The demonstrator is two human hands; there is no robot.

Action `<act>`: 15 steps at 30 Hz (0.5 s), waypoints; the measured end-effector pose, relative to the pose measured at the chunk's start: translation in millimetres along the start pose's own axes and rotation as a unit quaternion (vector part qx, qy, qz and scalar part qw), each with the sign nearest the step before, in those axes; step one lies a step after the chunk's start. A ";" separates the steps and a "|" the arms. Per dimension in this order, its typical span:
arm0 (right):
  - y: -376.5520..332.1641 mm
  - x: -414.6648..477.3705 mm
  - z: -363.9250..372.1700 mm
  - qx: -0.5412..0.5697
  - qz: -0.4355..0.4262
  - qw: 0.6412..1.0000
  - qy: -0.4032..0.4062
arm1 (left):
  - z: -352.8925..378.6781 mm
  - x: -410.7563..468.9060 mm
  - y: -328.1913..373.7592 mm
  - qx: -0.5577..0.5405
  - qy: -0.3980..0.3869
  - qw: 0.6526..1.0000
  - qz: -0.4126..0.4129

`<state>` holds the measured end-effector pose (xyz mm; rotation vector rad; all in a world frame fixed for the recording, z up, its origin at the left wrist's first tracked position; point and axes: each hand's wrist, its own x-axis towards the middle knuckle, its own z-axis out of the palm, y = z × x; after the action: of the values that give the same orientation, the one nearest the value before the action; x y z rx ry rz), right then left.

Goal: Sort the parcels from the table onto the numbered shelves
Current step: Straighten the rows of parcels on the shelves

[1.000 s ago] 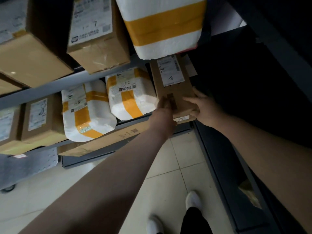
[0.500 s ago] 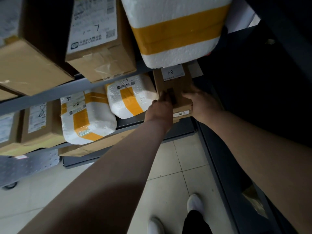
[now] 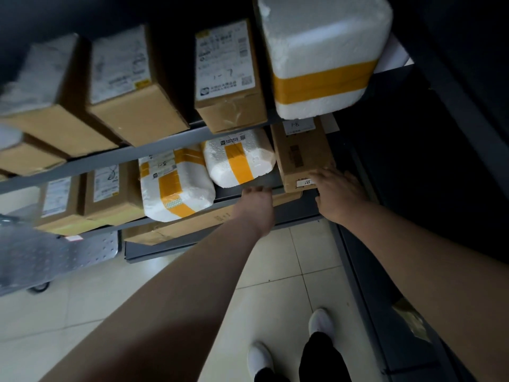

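A brown cardboard parcel with a label marked 1-8 lies at the right end of the lower grey shelf. My right hand rests flat against the parcel's near end with its fingers spread and does not grip it. My left hand is off the parcel, its fingertips on the shelf's front edge beside a white foam parcel with yellow tape. A second taped foam parcel lies further left on the same shelf.
The upper shelf carries several cardboard boxes, one marked 1-7, and a large foam box overhanging the 1-8 parcel. A flat carton lies lower down. A metal cart stands on the tiled floor at left; a dark rack is at right.
The 1-8 parcel has gone deeper onto the lower shelf. My left hand has come off it and dropped to the shelf edge. My right hand has shifted to its near end.
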<state>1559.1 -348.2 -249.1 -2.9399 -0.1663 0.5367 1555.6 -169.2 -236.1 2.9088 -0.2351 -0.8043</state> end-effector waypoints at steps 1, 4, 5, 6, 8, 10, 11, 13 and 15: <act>-7.0 -7.2 -3.3 0.000 0.000 1.000 -0.018 | -2.7 -8.9 -4.9 0.000 -0.003 1.000 0.000; -29.7 -26.4 -14.2 0.006 -0.001 0.998 -0.054 | -10.5 -35.7 -22.7 -0.003 -0.001 1.000 0.002; -37.7 -32.7 -19.5 0.014 -0.005 0.999 -0.052 | -13.6 -44.3 -28.3 -0.006 0.001 1.000 -0.001; -46.1 -38.4 -25.0 0.022 -0.013 0.999 -0.042 | -18.0 -53.1 -33.2 -0.008 0.003 1.000 -0.004; -63.8 -50.6 -37.8 0.029 -0.028 0.999 -0.016 | -29.0 -72.3 -41.5 -0.011 -0.001 1.000 -0.013; -82.6 -62.7 -51.4 0.020 -0.042 0.999 -0.009 | -42.0 -92.3 -50.1 -0.016 -0.001 1.000 -0.015; -91.7 -68.2 -58.8 0.014 -0.047 0.999 -0.013 | -49.3 -102.4 -54.5 -0.020 0.003 1.000 -0.014; -109.0 -79.6 -73.6 0.006 -0.057 0.998 -0.014 | -64.2 -123.7 -64.3 -0.035 0.016 0.999 -0.016; -126.6 -92.9 -90.8 0.000 -0.070 0.998 0.001 | -79.5 -146.6 -75.2 -0.051 0.030 0.998 -0.020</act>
<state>1494.9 -247.6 -112.5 -2.8997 -0.3692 0.5117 1481.5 -63.7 -106.4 2.8452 -0.1273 -0.7114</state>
